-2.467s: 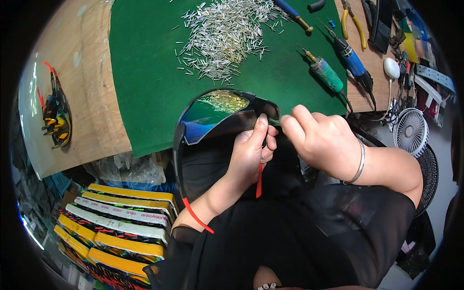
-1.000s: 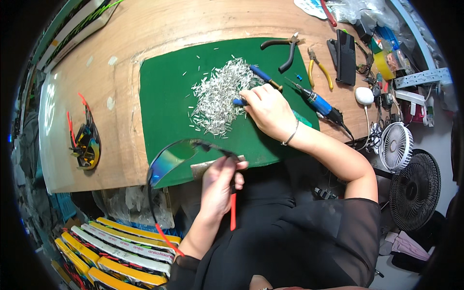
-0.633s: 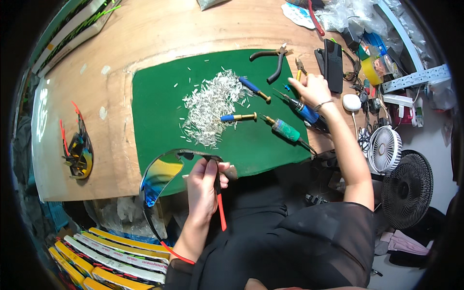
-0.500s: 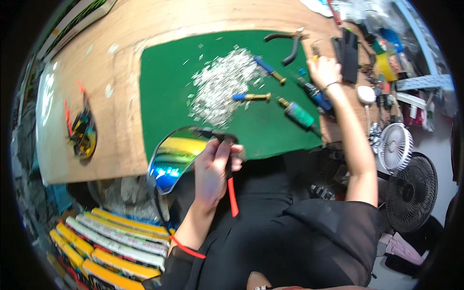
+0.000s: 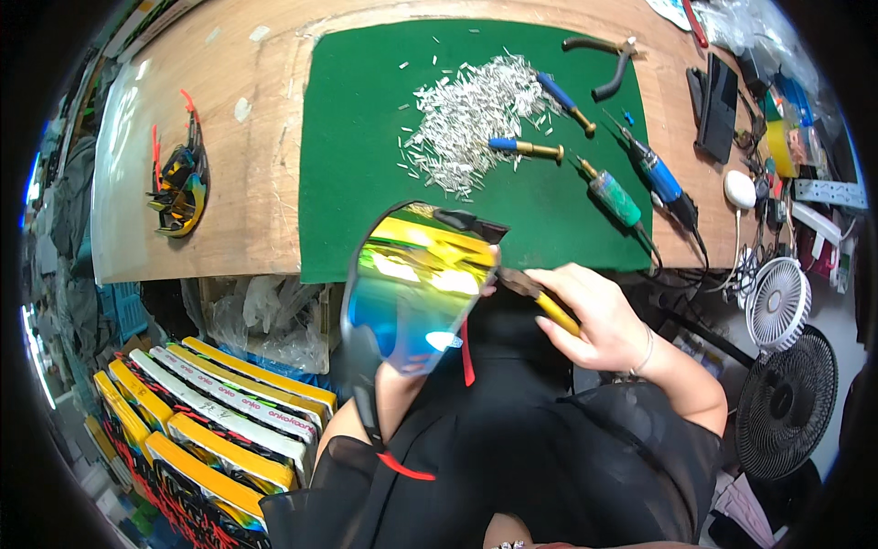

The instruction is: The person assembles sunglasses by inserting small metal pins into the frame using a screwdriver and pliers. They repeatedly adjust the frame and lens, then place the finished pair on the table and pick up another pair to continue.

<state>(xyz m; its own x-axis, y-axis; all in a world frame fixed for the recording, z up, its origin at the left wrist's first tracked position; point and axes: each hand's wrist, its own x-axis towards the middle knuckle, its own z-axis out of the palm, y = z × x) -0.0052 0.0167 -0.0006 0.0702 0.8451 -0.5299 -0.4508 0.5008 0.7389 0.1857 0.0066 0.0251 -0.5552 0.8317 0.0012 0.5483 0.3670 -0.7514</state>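
Note:
Sports sunglasses (image 5: 425, 274) with a yellow-to-blue mirrored lens, black frame and red-tipped temples are held up in front of my body. My left hand (image 5: 397, 382) grips them from behind; the lens hides most of that hand, and a few fingertips show at its right edge. My right hand (image 5: 599, 316) is closed around yellow-handled pliers (image 5: 558, 312). The dark jaws point left at the frame's right end, close to my left fingertips; whether they touch the frame I cannot tell.
A green mat (image 5: 357, 183) bears a heap of small white pieces (image 5: 480, 119), two blue-and-brass hand tools (image 5: 526, 147) and green (image 5: 615, 199) and blue (image 5: 666, 180) corded drivers. Black-handled nippers (image 5: 608, 69) lie behind. More sunglasses (image 5: 183, 192) rest at left; fans (image 5: 777, 302) stand at right.
My right hand has come back from the table's far right with the yellow-handled pliers, toward the sunglasses. My left hand has raised and turned the sunglasses so the lens shows more fully. The view has shifted.

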